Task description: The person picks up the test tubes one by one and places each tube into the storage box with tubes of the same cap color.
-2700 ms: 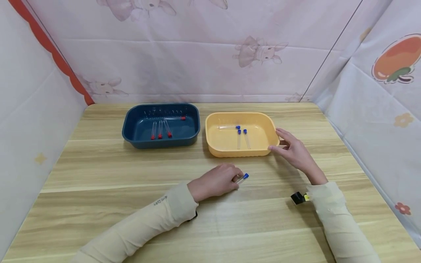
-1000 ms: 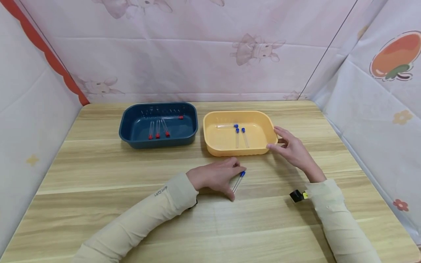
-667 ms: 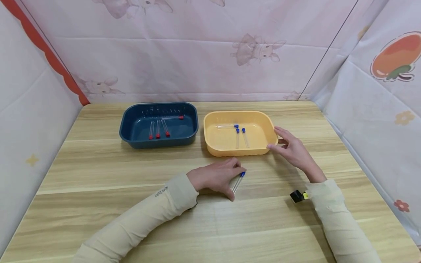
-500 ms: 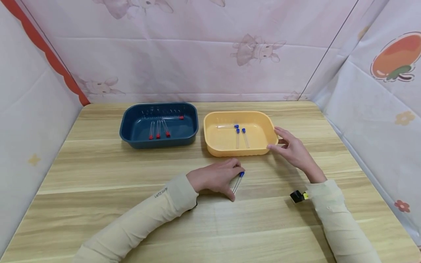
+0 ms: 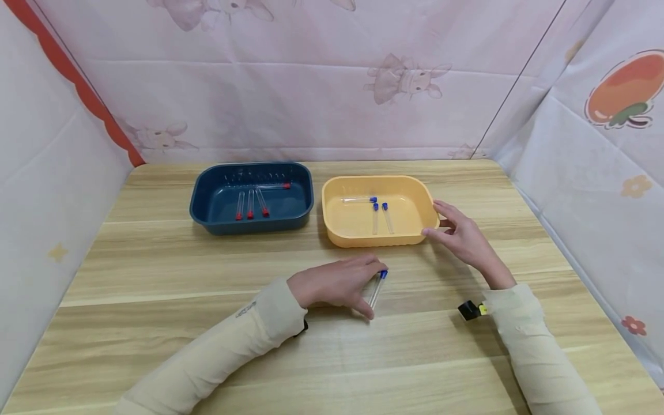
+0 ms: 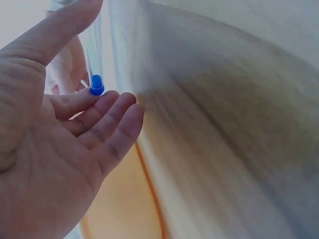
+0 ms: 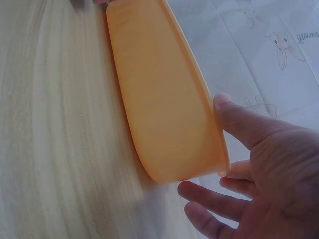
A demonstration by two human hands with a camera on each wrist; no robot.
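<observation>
In the head view my left hand (image 5: 337, 283) holds a clear tube (image 5: 376, 291) with a blue cap (image 5: 383, 274), above the table in front of the yellow tub (image 5: 376, 240). The left wrist view shows the blue cap (image 6: 96, 85) against the index fingertip and the thumb towards the tube's other end; the remaining fingers are loosely bent. My right hand (image 5: 464, 239) grips the tub's right end, its thumb on the rim. Several blue-capped tubes (image 5: 388, 219) lie inside. The right wrist view shows the tub's outer wall (image 7: 164, 99) beside the right hand (image 7: 269, 174).
A dark blue tub (image 5: 251, 227) stands left of the yellow one, with several red-capped tubes (image 5: 261, 203) in it. Both are on a wooden table (image 5: 415, 357). Printed cloth walls (image 5: 311, 104) rise behind and at both sides.
The left hand's thumb and index finger have spread along the tube, leaving more of it in view. The left wrist has shifted slightly left. The right hand stays on the yellow tub.
</observation>
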